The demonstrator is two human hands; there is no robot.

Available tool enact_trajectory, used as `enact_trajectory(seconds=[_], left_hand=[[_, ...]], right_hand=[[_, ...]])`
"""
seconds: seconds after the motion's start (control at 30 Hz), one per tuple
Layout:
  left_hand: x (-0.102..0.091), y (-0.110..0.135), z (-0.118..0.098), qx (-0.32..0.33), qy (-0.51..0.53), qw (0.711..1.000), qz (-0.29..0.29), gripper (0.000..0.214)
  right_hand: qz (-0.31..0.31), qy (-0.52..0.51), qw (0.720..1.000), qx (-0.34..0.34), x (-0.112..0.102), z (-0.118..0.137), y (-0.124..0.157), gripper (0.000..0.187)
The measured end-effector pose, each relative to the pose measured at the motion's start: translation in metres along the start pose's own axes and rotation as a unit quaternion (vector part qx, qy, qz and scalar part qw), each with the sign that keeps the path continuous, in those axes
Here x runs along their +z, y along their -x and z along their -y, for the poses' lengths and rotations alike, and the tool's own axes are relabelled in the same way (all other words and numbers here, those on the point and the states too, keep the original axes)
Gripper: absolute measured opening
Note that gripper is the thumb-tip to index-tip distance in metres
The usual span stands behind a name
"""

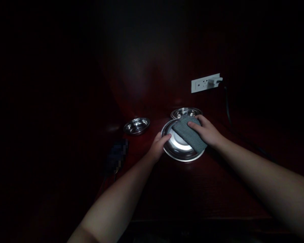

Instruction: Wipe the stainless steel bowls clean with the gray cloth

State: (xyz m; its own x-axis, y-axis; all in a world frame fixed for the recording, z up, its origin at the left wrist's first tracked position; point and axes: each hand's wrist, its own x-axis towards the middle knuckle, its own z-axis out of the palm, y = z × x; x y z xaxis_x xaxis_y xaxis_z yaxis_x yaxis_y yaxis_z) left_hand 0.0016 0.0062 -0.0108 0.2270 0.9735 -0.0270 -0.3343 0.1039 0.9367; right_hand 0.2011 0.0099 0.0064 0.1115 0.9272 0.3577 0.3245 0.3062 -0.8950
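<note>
A shiny steel dish (pixel 178 148) is tilted up off the dark red table, its rim pinched at the left by my left hand (pixel 158 145). My right hand (pixel 207 131) presses a folded grey cloth (pixel 188 133) against the dish's inner face, fingers curled over the cloth. A second steel dish (pixel 186 112) lies flat just behind it. A third steel dish (pixel 136 125) sits on the table to the left, apart from both hands.
A white wall socket (pixel 205 83) with a plug and a dark cable (pixel 227 108) hangs on the back wall at right. A dark blurred object (pixel 116 157) lies at the table's left side. The surroundings are very dark.
</note>
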Motion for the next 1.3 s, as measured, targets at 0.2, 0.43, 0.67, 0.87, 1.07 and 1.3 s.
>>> enact_trajectory(seconds=[0.2, 0.43, 0.67, 0.87, 1.07, 1.3], left_hand=[[-0.0007, -0.0009, 0.0001, 0.003, -0.002, 1.000, 0.003, 0.042], [0.0000, -0.0004, 0.0000, 0.009, 0.001, 1.000, 0.007, 0.043], [-0.0016, -0.0019, 0.0009, 0.011, 0.000, 1.000, 0.011, 0.044], [-0.0017, -0.0022, 0.0015, 0.011, 0.001, 1.000, 0.013, 0.044], [-0.0006, -0.0007, 0.0005, 0.007, 0.000, 1.000, 0.008, 0.042], [-0.0005, -0.0004, -0.0002, 0.003, 0.010, 1.000, 0.006, 0.044]], right_hand=[[-0.008, 0.008, 1.000, 0.006, -0.0005, 0.0000, 0.0000, 0.035], [0.000, 0.003, 1.000, 0.008, -0.0011, 0.0009, -0.0003, 0.034], [-0.001, 0.001, 1.000, 0.007, -0.0013, 0.0013, 0.0003, 0.033], [0.003, 0.001, 1.000, 0.006, -0.0012, -0.0010, -0.0009, 0.035], [0.002, -0.002, 1.000, 0.013, -0.0009, -0.0017, -0.0009, 0.035], [0.001, 0.000, 1.000, 0.010, -0.0005, 0.0005, -0.0003, 0.033]])
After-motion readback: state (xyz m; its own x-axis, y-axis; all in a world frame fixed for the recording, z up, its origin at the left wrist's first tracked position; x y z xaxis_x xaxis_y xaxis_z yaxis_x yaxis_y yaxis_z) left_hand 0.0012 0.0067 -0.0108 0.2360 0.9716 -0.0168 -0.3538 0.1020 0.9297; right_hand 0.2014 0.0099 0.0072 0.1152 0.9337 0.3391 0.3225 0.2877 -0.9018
